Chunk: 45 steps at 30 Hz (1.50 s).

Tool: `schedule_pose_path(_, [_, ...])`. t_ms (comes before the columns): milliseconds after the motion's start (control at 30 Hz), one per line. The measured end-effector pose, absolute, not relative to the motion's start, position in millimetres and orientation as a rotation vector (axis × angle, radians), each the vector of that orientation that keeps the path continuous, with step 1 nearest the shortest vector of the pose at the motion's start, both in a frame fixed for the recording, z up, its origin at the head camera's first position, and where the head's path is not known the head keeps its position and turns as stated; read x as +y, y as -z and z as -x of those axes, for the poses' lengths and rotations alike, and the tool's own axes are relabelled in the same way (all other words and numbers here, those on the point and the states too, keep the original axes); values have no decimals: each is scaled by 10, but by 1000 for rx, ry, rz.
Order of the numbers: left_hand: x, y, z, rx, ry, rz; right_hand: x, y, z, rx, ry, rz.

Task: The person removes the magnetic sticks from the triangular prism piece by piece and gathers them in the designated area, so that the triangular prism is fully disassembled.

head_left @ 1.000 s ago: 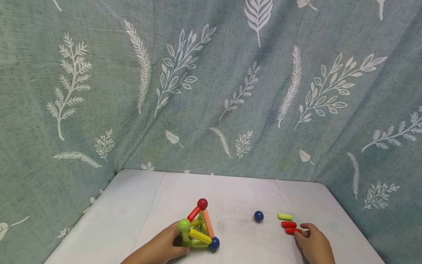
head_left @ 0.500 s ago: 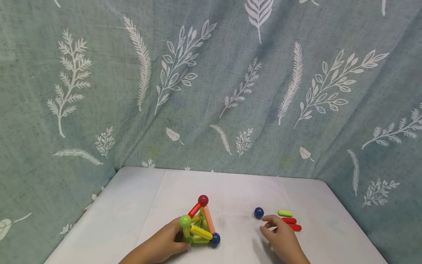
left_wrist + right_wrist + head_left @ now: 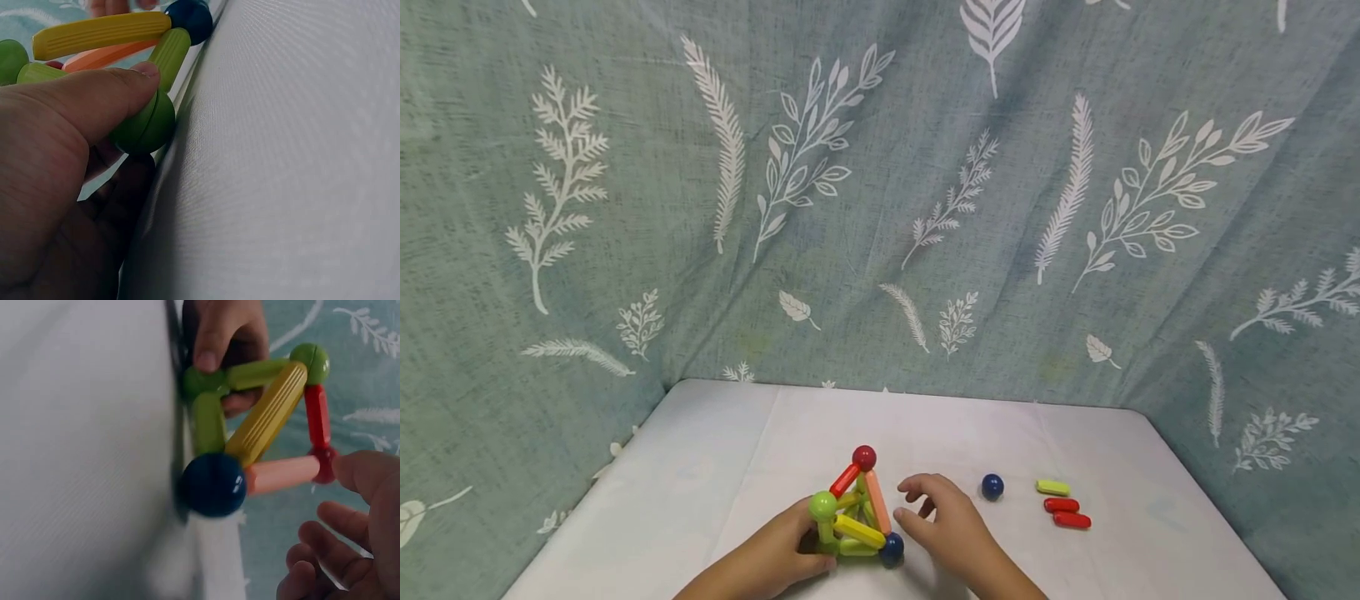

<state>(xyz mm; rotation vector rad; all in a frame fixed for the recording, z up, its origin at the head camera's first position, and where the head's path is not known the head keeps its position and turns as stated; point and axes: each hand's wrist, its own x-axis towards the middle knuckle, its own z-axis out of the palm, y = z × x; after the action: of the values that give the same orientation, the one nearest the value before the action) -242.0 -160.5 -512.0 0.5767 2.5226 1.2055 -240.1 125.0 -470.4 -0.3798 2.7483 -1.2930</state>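
A frame of coloured sticks and balls (image 3: pixel 859 531), like a magnetic building toy, stands on the white table in the head view. My left hand (image 3: pixel 775 552) grips its left lower corner, the thumb on a green ball (image 3: pixel 144 128) in the left wrist view. A yellow stick (image 3: pixel 269 415) slants up to a light green ball (image 3: pixel 310 362); a peach stick (image 3: pixel 282 475) joins the dark blue ball (image 3: pixel 214 484) to the red ball (image 3: pixel 864 457). Just right of the frame is my right hand (image 3: pixel 951 527), fingers loosely bent, holding nothing.
On the table to the right lie a loose dark blue ball (image 3: pixel 992 487), a lime stick (image 3: pixel 1052 487) and two red sticks (image 3: pixel 1072 520). A green leaf-patterned cloth (image 3: pixel 865 208) rises behind the table and at both sides.
My right hand has moved left from beside the red sticks, past the loose blue ball, to the frame's right side. My left hand keeps its grip on the frame, almost unmoved.
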Motion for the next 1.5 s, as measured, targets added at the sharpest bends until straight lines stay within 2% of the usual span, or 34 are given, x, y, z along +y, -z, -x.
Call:
schedule_pose_path(500, [-1634, 5136, 2413, 2525, -1219, -691, 746, 4547, 2455, 2771, 1321, 468])
schedule_pose_path(800, [-1631, 5125, 2419, 2513, -1220, -691, 640, 4532, 2385, 2741, 1406, 467])
schedule_pose_path(1100, [-1638, 5136, 2426, 2495, -1233, -726, 574, 4532, 2363, 2679, 1458, 584])
schedule_pose_path(1500, [-1631, 5153, 2428, 2486, -1254, -726, 542, 4518, 2409, 2610, 1547, 458])
